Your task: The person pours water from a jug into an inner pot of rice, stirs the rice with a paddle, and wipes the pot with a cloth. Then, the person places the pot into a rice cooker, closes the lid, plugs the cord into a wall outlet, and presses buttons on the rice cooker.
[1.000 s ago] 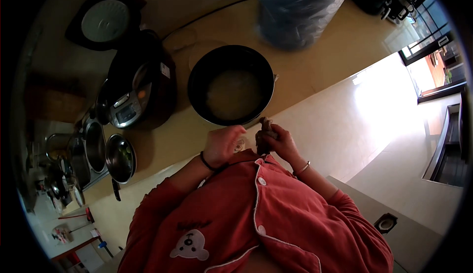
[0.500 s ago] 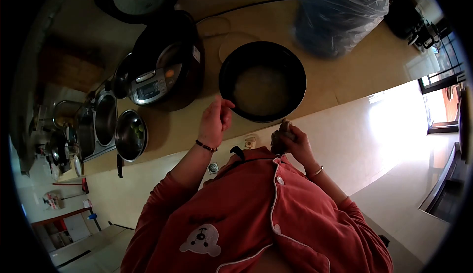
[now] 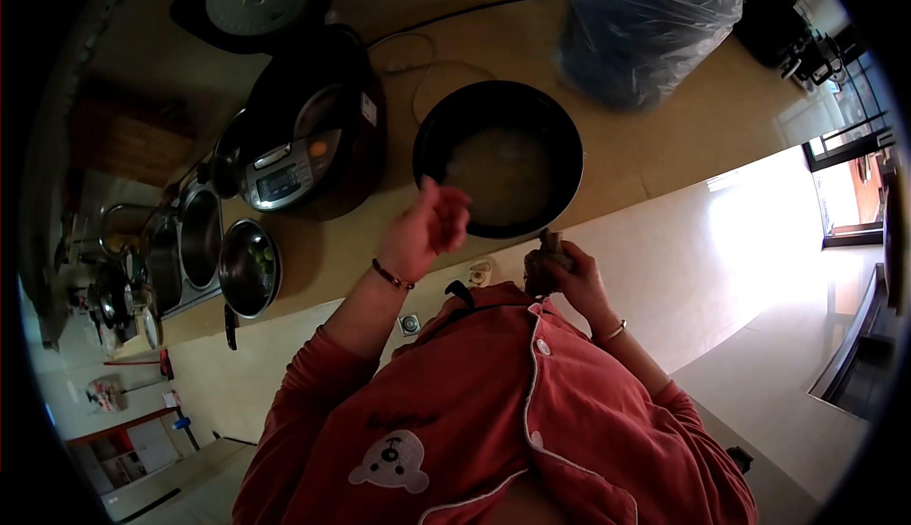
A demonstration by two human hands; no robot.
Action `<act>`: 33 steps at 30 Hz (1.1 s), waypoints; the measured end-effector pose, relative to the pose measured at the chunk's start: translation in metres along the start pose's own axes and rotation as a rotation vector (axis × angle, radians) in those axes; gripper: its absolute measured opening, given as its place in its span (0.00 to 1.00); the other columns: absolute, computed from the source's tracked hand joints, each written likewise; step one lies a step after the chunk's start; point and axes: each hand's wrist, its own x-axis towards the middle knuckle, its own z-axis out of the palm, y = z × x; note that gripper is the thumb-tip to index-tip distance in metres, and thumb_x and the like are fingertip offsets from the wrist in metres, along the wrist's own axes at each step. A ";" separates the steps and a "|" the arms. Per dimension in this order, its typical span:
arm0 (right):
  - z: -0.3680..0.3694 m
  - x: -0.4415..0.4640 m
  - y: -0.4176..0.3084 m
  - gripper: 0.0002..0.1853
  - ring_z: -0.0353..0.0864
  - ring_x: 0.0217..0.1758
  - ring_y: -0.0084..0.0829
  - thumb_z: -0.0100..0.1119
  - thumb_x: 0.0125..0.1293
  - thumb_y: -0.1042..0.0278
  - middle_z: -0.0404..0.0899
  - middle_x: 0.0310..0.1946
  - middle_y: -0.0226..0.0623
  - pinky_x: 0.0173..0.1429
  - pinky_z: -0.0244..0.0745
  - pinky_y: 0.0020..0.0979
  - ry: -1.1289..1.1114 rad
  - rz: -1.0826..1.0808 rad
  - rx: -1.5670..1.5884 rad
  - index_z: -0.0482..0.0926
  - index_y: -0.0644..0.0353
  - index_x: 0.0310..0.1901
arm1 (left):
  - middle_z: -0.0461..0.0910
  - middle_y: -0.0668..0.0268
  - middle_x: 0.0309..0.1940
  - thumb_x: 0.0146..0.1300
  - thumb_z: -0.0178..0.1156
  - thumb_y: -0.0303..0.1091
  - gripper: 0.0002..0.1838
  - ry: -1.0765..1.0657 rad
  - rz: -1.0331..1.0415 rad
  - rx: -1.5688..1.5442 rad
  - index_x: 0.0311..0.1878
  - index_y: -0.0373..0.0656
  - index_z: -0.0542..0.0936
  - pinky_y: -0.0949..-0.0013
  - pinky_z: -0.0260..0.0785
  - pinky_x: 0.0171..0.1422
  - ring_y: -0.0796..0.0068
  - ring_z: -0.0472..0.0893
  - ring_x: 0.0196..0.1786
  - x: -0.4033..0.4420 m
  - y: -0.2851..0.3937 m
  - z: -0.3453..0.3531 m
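Brown lump in the right hand, near side of the dark pan

The brown lump (image 3: 542, 274) is knobbly and uneven, with a narrow stub at its far end. It is in front of the chest, near the pan (image 3: 433, 146) and just beyond the near edge of the countertop (image 3: 617, 160).

The right hand (image 3: 581, 281) has its thumb and fingers clamped on the lump from the right, wrist bent inward. The left hand (image 3: 426, 229) is raised by the pan's near left rim, fingers loosely curled and slightly apart, holding nothing visible. Cloudy liquid (image 3: 503, 184) lies in the pan; to its left are a rice cooker (image 3: 327, 169) and a metal bowl (image 3: 249, 274) with green pieces (image 3: 261, 257).

The lump's near end is dark and hard to separate from the red top (image 3: 455, 383). The left fingertips overlap the rim in view; contact cannot be told. The far right bag (image 3: 655, 41) is cut off at the top.
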 end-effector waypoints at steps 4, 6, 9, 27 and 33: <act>0.000 0.002 0.007 0.18 0.77 0.41 0.22 0.61 0.57 0.68 0.80 0.36 0.38 0.45 0.73 0.27 -0.009 0.027 -0.015 0.74 0.65 0.48 | 0.74 0.71 0.28 0.69 0.44 0.52 0.21 -0.252 -0.109 0.479 0.41 0.43 0.75 0.76 0.68 0.36 0.79 0.74 0.28 -0.013 -0.034 0.022; 0.000 -0.001 -0.006 0.19 0.78 0.41 0.23 0.61 0.56 0.68 0.81 0.37 0.39 0.46 0.73 0.28 0.003 0.002 -0.092 0.74 0.66 0.50 | 0.77 0.71 0.31 0.66 0.50 0.52 0.20 -0.372 -0.126 0.863 0.48 0.44 0.75 0.74 0.72 0.43 0.78 0.77 0.32 -0.013 -0.050 -0.002; -0.008 -0.003 -0.014 0.20 0.78 0.41 0.24 0.61 0.57 0.67 0.80 0.38 0.39 0.46 0.74 0.28 -0.021 -0.011 -0.065 0.74 0.66 0.50 | 0.78 0.65 0.37 0.64 0.51 0.55 0.25 0.179 -0.387 0.510 0.51 0.43 0.73 0.66 0.72 0.48 0.71 0.78 0.43 -0.013 -0.030 -0.053; 0.017 -0.014 -0.046 0.17 0.64 0.59 0.47 0.66 0.49 0.67 0.65 0.54 0.45 0.62 0.58 0.48 0.228 -0.814 -0.613 0.76 0.52 0.43 | 0.67 0.47 0.56 0.53 0.46 0.24 0.24 0.240 -0.363 -0.239 0.57 0.28 0.64 0.42 0.68 0.58 0.45 0.69 0.57 0.006 -0.010 0.009; 0.001 0.015 -0.095 0.14 0.69 0.53 0.42 0.65 0.46 0.65 0.72 0.48 0.37 0.59 0.54 0.53 0.397 -1.251 -0.535 0.78 0.47 0.38 | 0.65 0.41 0.58 0.54 0.44 0.26 0.28 0.198 -0.399 -0.263 0.60 0.26 0.60 0.43 0.68 0.60 0.35 0.64 0.61 -0.036 0.018 0.039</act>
